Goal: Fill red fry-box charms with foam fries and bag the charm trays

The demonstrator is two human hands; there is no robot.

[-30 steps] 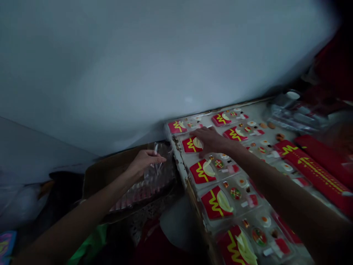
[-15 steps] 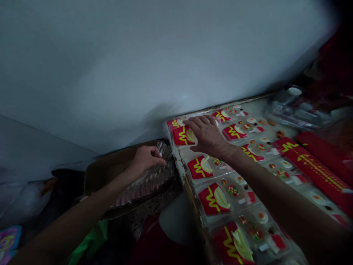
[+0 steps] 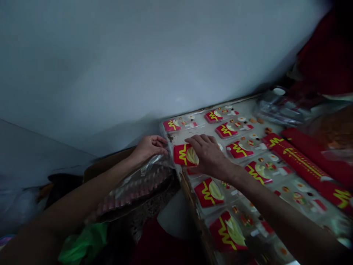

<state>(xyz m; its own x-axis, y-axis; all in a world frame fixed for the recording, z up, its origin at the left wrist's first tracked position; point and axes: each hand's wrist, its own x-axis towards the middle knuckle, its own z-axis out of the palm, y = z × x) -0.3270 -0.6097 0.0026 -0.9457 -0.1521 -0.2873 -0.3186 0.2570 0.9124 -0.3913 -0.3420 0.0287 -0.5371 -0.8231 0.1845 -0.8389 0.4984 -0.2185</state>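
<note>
- One clear pack [image 3: 186,154], with a red cup and yellow chips showing, is just right of the cardboard box [image 3: 100,166].
- The right hand [image 3: 208,154] holds it, with fingers bent around the end farther from the box.
- The left hand [image 3: 151,147] is above the box's right end. Its fingertips are close together near thin clear plastic [image 3: 162,160], but I can't tell if they pinch it.
- The pack should be light. It looks shiny, so it may slip, and a hard squeeze could bend or crack it.
- Its side edges seem the best place to hold.
- The bench [image 3: 182,138] is pale, with a chipped edge beside the box. More packs [image 3: 208,193] lie there in rows, right of the box.
- A plain wall [image 3: 165,55] stands behind the box. The room is dim.
</note>
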